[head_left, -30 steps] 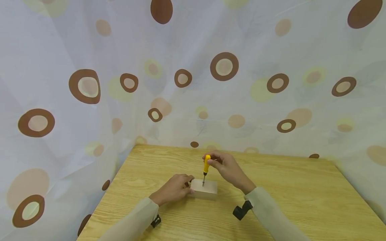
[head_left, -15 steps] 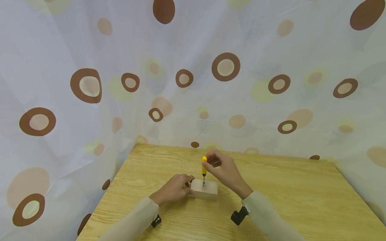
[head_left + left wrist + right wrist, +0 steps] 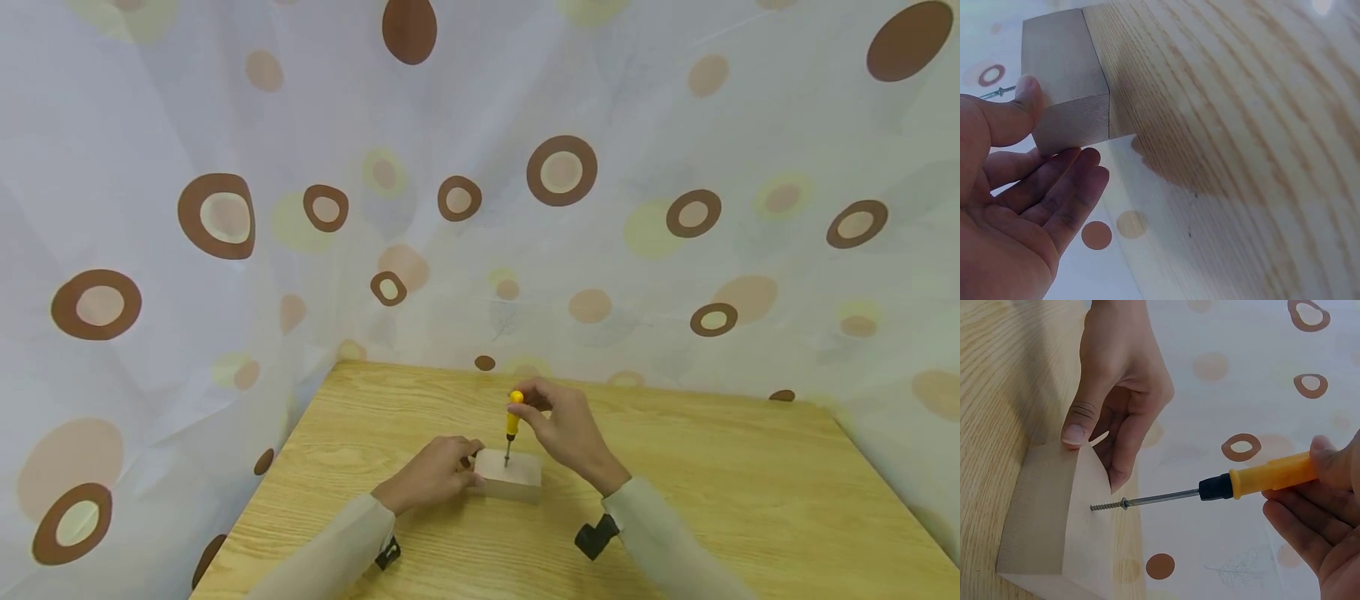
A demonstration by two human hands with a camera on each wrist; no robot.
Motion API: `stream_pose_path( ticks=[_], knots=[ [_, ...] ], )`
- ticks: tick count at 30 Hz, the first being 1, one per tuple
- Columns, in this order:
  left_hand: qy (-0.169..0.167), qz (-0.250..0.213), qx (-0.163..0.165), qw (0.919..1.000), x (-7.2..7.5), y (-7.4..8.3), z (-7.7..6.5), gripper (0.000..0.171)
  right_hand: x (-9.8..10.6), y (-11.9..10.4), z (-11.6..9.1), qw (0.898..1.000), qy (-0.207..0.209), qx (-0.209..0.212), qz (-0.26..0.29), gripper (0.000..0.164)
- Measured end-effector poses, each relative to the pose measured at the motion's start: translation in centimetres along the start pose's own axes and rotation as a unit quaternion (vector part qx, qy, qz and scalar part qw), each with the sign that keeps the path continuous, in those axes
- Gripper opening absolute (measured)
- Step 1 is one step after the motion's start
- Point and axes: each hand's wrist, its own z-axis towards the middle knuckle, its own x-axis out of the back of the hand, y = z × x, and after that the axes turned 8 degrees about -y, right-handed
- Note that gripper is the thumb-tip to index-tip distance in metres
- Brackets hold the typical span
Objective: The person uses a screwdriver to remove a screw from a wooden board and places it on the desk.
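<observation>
A pale wooden block [image 3: 510, 479] lies flat on the table. Its left end is gripped by my left hand [image 3: 431, 475], thumb on the near side and fingers at the far side. A screw [image 3: 1109, 505] stands in the block's top face, much of its thread showing. My right hand [image 3: 566, 429] pinches the yellow handle of a screwdriver [image 3: 1272, 476] between thumb and fingers, above the block. The driver's steel shaft meets the screw head, and the tool leans slightly in the head view. In the left wrist view the block [image 3: 1063, 62] hides the screw's lower end.
The wood-grain table [image 3: 712, 483] extends around the block on all sides. Behind and to the left hangs a white sheet [image 3: 480, 250] printed with brown and beige circles. Dark wrist cameras [image 3: 596, 537] sit under both sleeves.
The screwdriver handle swung left to upright, then back to a slight rightward lean, as my right fingers loosened and pinched again. My left hand and the block stay in place.
</observation>
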Motion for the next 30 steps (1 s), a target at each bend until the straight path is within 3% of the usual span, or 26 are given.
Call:
stream_pose_path(
  ticks=[6, 15, 22, 26, 30],
  knots=[
    [0.002, 0.006, -0.005, 1.0, 0.1, -0.1, -0.1, 0.053, 0.4, -0.1, 0.1, 0.998, -0.044, -0.033, 0.02, 0.018],
    [-0.001, 0.002, -0.004, 1.0, 0.0, 0.0, 0.0, 0.051, 0.2, 0.2, -0.1, 0.994, -0.04, -0.049, 0.085, 0.02],
    [0.0, 0.004, -0.01, 0.9999, 0.1, 0.0, 0.0, 0.05, 0.8, 1.2, 0.0, 0.974, -0.081, -0.097, 0.189, 0.022],
    [-0.001, 0.004, -0.01, 0.9999, 0.1, -0.1, 0.0, 0.051, 0.6, 1.0, -0.2, 0.976, -0.068, -0.116, 0.174, 0.028],
    [0.0, 0.004, -0.013, 0.9999, 0.1, -0.1, -0.1, 0.051, 0.1, 0.5, -0.2, 0.982, -0.027, -0.115, 0.146, 0.03]
  ],
)
